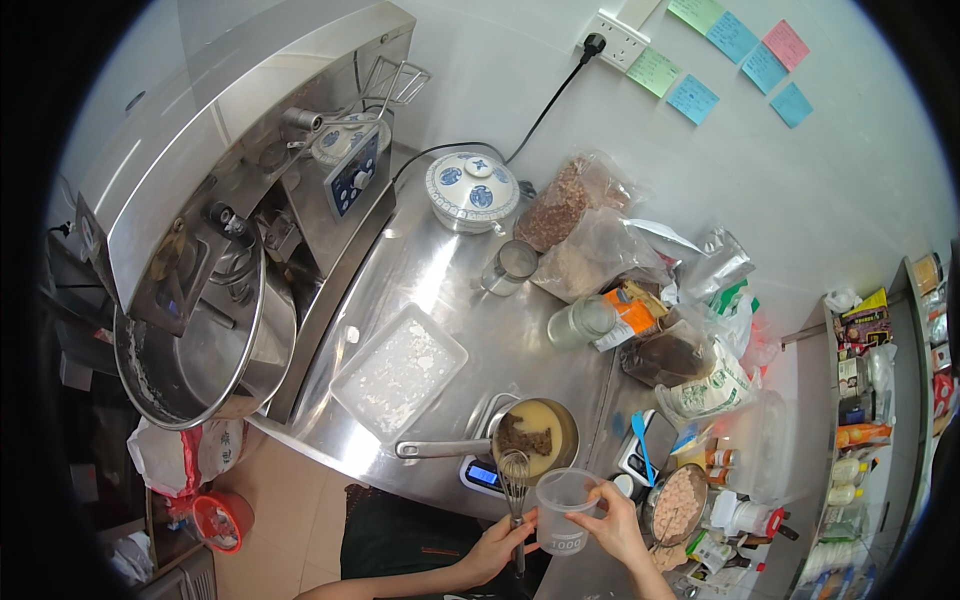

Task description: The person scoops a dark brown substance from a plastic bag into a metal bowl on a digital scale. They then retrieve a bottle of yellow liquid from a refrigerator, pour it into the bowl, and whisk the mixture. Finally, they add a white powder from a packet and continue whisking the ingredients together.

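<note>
My left hand (499, 544) grips the handle of a wire whisk (514, 480), whose loops rise at the near rim of the saucepan. A clear plastic measuring cup (564, 517) is tilted in my right hand (615, 521), with the thumb and fingers on its wall and rim. My left fingertips also reach the cup's side. The steel saucepan (574, 442) holds a pale yellow liquid (551, 420) with a brown mass (525, 439) in it. It rests on a digital kitchen scale (480, 476) with a lit display, its long handle pointing left.
Left of the pan lies a white-dusted plastic tray (401, 375). A large steel mixer bowl (202, 352) stands at the left. Glass jars (581, 322), bags of ingredients (577, 195) and a lidded porcelain pot (472, 191) sit behind. A bowl of pink pieces (677, 504) is at the right.
</note>
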`<state>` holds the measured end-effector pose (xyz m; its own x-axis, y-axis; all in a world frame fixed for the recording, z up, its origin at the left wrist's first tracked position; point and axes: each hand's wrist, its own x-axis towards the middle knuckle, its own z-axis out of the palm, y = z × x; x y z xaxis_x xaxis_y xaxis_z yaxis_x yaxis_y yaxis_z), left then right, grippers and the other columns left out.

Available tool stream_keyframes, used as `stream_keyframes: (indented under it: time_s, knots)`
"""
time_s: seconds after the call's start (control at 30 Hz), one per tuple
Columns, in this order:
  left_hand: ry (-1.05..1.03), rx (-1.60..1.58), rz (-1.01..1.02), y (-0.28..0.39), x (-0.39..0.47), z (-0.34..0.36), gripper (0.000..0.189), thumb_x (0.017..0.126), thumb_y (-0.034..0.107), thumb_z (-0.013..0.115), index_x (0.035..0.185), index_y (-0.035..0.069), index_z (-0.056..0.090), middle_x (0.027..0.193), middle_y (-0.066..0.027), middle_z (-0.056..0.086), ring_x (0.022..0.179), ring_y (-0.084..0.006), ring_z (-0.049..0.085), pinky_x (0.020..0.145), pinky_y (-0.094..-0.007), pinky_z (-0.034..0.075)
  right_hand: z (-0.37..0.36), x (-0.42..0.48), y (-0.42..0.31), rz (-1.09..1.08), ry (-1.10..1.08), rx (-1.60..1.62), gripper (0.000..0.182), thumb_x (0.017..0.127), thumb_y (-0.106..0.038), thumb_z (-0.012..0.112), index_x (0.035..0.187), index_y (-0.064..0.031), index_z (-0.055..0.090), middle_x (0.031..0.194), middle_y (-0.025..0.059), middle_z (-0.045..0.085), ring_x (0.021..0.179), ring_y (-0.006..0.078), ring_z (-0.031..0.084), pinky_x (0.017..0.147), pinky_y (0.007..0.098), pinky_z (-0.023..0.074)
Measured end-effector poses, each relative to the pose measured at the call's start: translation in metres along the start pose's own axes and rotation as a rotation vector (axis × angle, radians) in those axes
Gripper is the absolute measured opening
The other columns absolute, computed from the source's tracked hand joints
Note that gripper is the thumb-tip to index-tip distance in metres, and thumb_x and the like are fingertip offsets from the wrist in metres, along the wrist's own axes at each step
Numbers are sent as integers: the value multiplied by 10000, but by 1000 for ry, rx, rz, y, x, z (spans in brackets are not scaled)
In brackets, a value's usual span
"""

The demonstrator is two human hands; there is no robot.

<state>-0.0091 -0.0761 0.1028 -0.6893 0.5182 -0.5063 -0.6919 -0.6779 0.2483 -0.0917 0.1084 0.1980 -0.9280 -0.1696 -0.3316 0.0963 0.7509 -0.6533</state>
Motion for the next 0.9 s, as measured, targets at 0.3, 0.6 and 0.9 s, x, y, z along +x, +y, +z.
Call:
stream_keyframes:
  time_s: [0.3,0.6,0.9]
  knots:
    - [-1,0,10,-5,-3,-4,441,1032,168,431,1428,-5,340,1445,-82,397,1312,-163,421,1069,-415,424,3,-5,0,2,1,9,400,712,-116,846,875,6,502,1087,165,598,1048,239,623,839,360,554]
    - [-14,300,41,13,-5,22,390,1020,145,438,1366,-30,388,1438,-136,411,1303,-222,428,1047,-419,438,-13,-50,10,-37,163,-3,347,702,-118,846,833,0,547,1231,193,574,1051,244,628,812,335,554]
    - [-33,592,234,29,51,69,417,999,296,490,1302,13,441,1310,-156,523,1170,-255,545,925,-419,508,-50,-205,120,326,917,596,253,753,-20,790,823,-23,546,1234,151,583,943,153,634,743,278,556]
